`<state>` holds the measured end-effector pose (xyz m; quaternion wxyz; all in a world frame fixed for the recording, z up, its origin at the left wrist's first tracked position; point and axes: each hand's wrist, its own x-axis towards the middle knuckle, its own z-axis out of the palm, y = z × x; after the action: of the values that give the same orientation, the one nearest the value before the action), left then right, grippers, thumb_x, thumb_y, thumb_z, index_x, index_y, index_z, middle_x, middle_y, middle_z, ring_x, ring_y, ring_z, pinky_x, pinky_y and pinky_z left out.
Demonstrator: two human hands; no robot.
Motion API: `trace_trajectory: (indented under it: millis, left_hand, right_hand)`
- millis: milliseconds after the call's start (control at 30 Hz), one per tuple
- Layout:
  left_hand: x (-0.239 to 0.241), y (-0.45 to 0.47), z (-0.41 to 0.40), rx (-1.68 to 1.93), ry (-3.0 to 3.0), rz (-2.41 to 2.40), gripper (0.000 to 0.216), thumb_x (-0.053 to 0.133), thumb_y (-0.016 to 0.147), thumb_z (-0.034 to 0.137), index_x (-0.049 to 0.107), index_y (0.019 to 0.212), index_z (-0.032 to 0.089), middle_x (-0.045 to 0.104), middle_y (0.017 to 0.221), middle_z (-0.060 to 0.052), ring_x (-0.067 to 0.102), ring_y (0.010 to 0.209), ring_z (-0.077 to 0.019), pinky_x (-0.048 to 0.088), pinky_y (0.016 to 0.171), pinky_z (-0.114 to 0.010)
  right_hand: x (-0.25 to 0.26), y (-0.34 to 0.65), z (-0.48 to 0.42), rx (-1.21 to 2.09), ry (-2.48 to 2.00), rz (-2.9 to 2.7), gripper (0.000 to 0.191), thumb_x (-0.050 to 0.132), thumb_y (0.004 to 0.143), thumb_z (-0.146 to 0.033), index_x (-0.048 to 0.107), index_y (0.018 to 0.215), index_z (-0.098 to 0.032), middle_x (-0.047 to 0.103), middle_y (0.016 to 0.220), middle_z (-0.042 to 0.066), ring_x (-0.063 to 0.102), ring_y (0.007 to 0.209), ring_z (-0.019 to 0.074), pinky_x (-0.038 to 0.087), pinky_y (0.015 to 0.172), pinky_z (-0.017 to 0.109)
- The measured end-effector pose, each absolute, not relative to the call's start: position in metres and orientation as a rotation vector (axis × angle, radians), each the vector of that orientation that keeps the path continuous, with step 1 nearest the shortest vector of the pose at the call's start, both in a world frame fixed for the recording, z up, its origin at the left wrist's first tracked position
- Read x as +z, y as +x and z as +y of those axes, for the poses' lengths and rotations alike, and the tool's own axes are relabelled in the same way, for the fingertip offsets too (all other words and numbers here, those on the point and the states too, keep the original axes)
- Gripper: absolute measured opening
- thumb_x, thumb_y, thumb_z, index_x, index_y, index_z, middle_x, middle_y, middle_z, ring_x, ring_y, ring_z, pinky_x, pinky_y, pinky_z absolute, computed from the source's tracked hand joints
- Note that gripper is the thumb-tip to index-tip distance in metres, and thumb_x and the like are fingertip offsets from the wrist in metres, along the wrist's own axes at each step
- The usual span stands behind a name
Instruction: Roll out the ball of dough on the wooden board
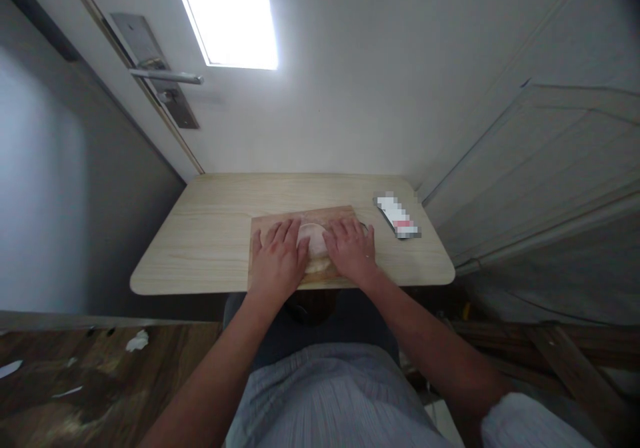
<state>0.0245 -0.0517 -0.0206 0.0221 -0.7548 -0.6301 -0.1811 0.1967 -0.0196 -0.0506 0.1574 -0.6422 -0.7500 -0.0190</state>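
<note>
A rectangular wooden board (327,211) lies near the front edge of the light wood table. My left hand (280,256) rests palm down on the left part of the board with its fingers spread. On the right part, my right hand (352,245) also lies flat, fingers apart. Between the two hands shows a round, pale, flat piece (314,238); its kind is not clear, and the hands partly cover its sides. Past the right fingertips, a small dark curved edge sticks out beside the board; what it belongs to is hidden.
A phone (397,216) with a blurred screen lies at the table's (190,248) right. Behind stands a white door with a metal handle (167,76) and a bright window (235,18). White scraps (137,341) litter the floor at left; wooden beams (565,355) lie at lower right.
</note>
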Motion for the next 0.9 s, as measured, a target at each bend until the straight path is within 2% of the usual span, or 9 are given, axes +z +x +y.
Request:
trace_trajectory:
  millis: [133,300,500,733,900]
  left_hand:
    - [-0.017,0.025,-0.032,-0.564,-2.288,-1.983,0.049,0.031,0.105,0.041,0.053,0.144,0.022,0.058,0.148,-0.012,0.050,0.136,-0.0310,0.029,0.118,-0.057]
    - [-0.025,0.028,-0.034,-0.390,-2.331,-2.023,0.048,0.030,0.104,0.038,0.054,0.143,0.021,0.059,0.147,-0.014,0.051,0.134,-0.0346,0.034,0.112,-0.063]
    - [-0.032,0.028,-0.040,-0.384,-2.330,-2.052,0.047,0.030,0.104,0.038,0.052,0.144,0.026,0.057,0.149,-0.012,0.049,0.137,-0.0328,0.034,0.113,-0.061]
    - [-0.034,0.023,-0.031,-0.386,-2.360,-2.024,0.048,0.031,0.104,0.039,0.052,0.145,0.024,0.057,0.148,-0.013,0.049,0.135,-0.0340,0.035,0.111,-0.060]
    - [-0.035,0.020,-0.022,-0.374,-2.379,-1.986,0.047,0.034,0.103,0.038,0.052,0.144,0.024,0.058,0.147,-0.012,0.050,0.134,-0.0332,0.037,0.110,-0.056]
  right_hand:
    - [-0.051,0.199,-0.026,-0.076,-1.848,-2.143,0.041,0.039,0.104,-0.043,0.061,0.136,-0.028,0.059,0.146,0.011,0.047,0.135,0.0346,0.024,0.114,0.064]
    - [-0.043,0.206,-0.022,-0.074,-1.835,-2.161,0.050,0.048,0.099,-0.052,0.058,0.139,-0.024,0.055,0.150,0.012,0.045,0.138,0.0347,0.024,0.115,0.063]
    - [-0.045,0.209,-0.006,0.053,-1.879,-2.168,0.049,0.041,0.103,-0.049,0.056,0.142,-0.024,0.059,0.145,0.012,0.056,0.128,0.0304,0.036,0.110,0.052]
    - [-0.048,0.205,-0.005,-0.059,-1.893,-2.176,0.047,0.039,0.104,-0.044,0.054,0.145,-0.027,0.053,0.152,0.010,0.045,0.139,0.0341,0.027,0.114,0.060]
    - [-0.048,0.204,0.002,-0.046,-1.898,-2.163,0.048,0.038,0.104,-0.046,0.055,0.144,-0.026,0.054,0.151,0.010,0.044,0.139,0.0347,0.026,0.114,0.061]
